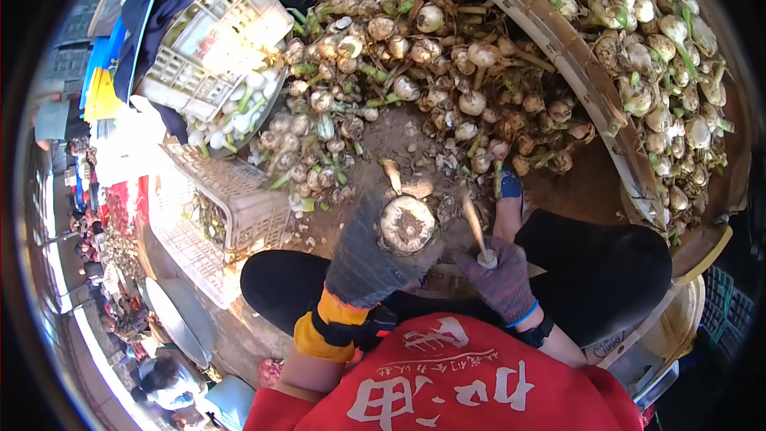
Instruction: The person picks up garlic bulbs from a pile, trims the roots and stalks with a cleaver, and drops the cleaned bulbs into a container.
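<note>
My left hand (369, 254), in a dark glove with a yellow-orange cuff, is closed around a pale garlic bulb (408, 224). The bulb's round root end faces up at me, and a short stem shows beyond it. To its right, my right hand (501, 281), in a grey-purple knit glove, grips a slim tan wooden-handled tool (474, 219) that points away from me. The tool's working end is hard to make out. Both hands are above my lap, with the bulb and the tool apart. Beyond them, a heap of garlic (423, 48) with stems lies on the dirt floor.
A curved wooden-rimmed container (558, 28) stands at the right, with more garlic (658, 52) behind its rim. White plastic crates (259, 211) are on the left, beside trimmed bulbs (231, 116). My foot (511, 187) is near the heap. Another person (163, 383) sits at lower left.
</note>
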Demonstrator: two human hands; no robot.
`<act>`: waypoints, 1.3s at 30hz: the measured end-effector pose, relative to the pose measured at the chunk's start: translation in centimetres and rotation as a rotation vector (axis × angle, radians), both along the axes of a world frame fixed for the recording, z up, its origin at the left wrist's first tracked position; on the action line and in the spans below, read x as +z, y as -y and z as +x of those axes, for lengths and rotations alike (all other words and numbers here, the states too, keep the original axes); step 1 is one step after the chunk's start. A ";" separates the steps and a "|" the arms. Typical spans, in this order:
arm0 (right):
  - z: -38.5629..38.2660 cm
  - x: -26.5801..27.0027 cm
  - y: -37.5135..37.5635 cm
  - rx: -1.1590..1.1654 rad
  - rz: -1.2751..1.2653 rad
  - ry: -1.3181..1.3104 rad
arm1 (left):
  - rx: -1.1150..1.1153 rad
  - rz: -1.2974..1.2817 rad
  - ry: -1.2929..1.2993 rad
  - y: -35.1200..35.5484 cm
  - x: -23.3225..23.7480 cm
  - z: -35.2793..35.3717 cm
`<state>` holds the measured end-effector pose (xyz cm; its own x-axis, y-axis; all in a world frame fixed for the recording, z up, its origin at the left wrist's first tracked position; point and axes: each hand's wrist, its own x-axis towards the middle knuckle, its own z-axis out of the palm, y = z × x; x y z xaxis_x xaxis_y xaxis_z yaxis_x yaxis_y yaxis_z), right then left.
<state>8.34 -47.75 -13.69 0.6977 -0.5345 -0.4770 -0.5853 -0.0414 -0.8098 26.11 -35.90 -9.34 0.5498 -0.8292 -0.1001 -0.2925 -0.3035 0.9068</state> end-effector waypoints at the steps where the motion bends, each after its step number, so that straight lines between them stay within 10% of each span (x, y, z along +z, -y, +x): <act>1: 0.1 0.2 -0.3 0.124 -0.221 0.156 | -0.028 0.082 0.195 -0.6 0.7 -0.6; 2: 0.1 1.0 -0.4 0.125 -0.229 0.154 | -0.027 0.074 0.194 -1.2 1.4 -1.3; 5: 0.6 5.0 -0.5 0.538 -0.498 0.071 | 0.691 -0.357 -1.182 -2.9 2.9 -3.3; 9: 1.6 7.9 -2.0 0.716 -0.499 0.064 | 0.261 -0.121 -0.373 -7.3 0.4 -2.7; 13: 1.6 8.5 -3.1 0.756 -0.555 0.082 | 0.311 -0.074 0.276 -8.3 0.8 -3.8; 17: -0.6 2.2 -1.5 0.272 -0.546 0.121 | 0.230 -0.064 0.487 -7.5 5.0 -5.2; 18: -1.1 1.0 -0.3 0.341 -0.473 -0.326 | 0.214 -0.089 0.339 -8.3 5.3 -5.8; 20: -3.8 0.8 -1.2 0.271 -0.421 -0.107 | 0.198 0.022 0.481 -8.0 6.8 -5.7; 23: -3.7 1.0 -3.8 0.147 -0.091 0.207 | 0.303 -0.018 0.023 -7.7 4.0 -4.7; 28: -2.4 3.4 -2.2 0.163 0.028 0.017 | 0.489 -0.281 -0.771 -7.4 2.5 -3.0; 30: -1.0 4.8 -2.2 0.190 0.072 0.041 | -0.271 -1.054 -1.520 -8.0 -2.1 -1.0; 36: 0.9 3.2 -2.9 0.302 0.234 0.871 | -0.228 -1.084 -1.573 -6.4 0.7 -2.6; 39: -1.9 1.0 -2.0 0.392 0.168 0.456 | -0.201 -1.101 -1.587 -6.4 2.0 -2.9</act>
